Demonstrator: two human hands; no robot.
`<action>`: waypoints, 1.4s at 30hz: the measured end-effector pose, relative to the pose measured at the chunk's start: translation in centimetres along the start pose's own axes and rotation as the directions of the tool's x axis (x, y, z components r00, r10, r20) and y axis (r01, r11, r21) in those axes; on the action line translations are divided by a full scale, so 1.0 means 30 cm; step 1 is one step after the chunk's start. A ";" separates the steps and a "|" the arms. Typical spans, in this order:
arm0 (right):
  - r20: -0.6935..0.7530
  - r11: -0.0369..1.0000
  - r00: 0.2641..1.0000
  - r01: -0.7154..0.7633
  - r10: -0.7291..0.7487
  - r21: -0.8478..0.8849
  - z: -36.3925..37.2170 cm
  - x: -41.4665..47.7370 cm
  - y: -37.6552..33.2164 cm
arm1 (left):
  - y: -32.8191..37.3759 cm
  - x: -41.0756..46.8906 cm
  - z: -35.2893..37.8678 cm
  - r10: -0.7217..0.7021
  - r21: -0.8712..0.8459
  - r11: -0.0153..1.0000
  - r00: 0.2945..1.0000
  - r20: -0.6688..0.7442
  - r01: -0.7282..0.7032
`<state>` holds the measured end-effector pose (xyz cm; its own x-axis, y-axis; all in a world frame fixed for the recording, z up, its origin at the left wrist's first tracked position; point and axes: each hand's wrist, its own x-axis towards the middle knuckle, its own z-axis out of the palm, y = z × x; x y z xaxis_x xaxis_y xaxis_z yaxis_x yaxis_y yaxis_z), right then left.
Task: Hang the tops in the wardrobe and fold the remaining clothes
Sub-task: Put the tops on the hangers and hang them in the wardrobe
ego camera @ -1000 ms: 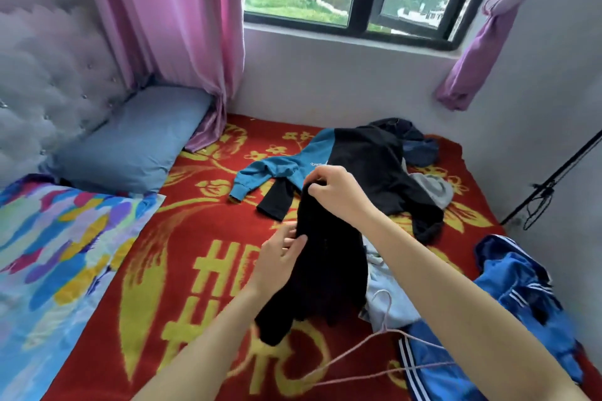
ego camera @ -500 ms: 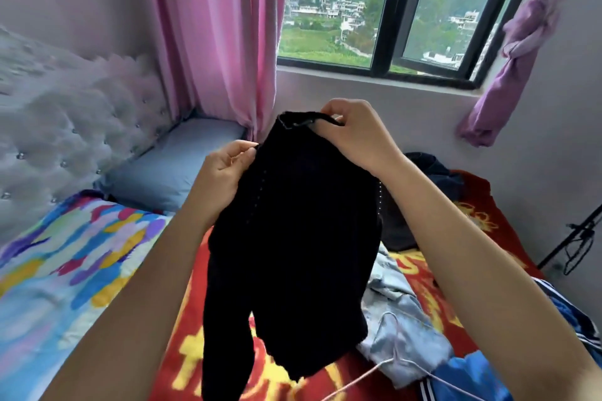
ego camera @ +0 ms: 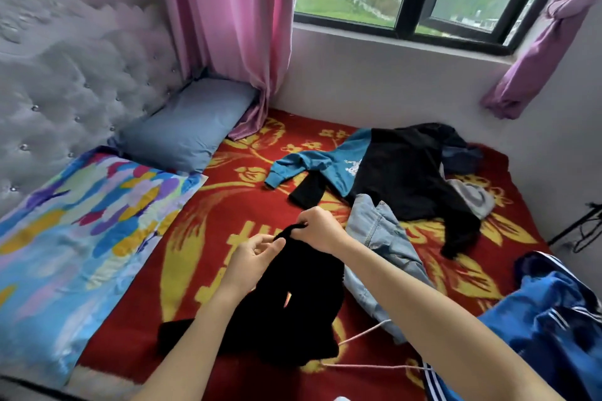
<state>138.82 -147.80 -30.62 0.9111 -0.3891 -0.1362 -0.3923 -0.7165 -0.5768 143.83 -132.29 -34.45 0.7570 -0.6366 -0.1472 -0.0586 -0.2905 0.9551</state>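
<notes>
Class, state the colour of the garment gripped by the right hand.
The garment is plain black, shown best in the head view.

R hand [ego camera: 321, 231] pinches top edge of black top [ego camera: 303, 303], lifted a bit; rest of it lies on red blanket [ego camera: 247, 195]. L hand [ego camera: 254, 257] curled at same edge, grip unclear. Pink hanger [ego camera: 365, 333] pokes out from under top; jeans [ego camera: 381, 234] just beside, blue track jacket [ego camera: 547, 329] at R.

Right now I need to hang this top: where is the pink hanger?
Head view, lower right: the pink hanger lies on the red blanket between the black top and the blue jacket.
</notes>
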 end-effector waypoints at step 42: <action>0.124 0.962 0.963 -0.219 0.241 -0.165 0.116 -0.142 0.220 | 0.026 0.023 -0.079 -0.476 -0.723 0.585 0.877 0.060 0.367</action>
<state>132.79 -148.88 -36.65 0.7982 -0.4751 -0.3703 -0.5980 -0.6992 -0.3919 145.84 -131.26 -33.21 0.6532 -0.4626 -0.5994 0.7141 0.1133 0.6908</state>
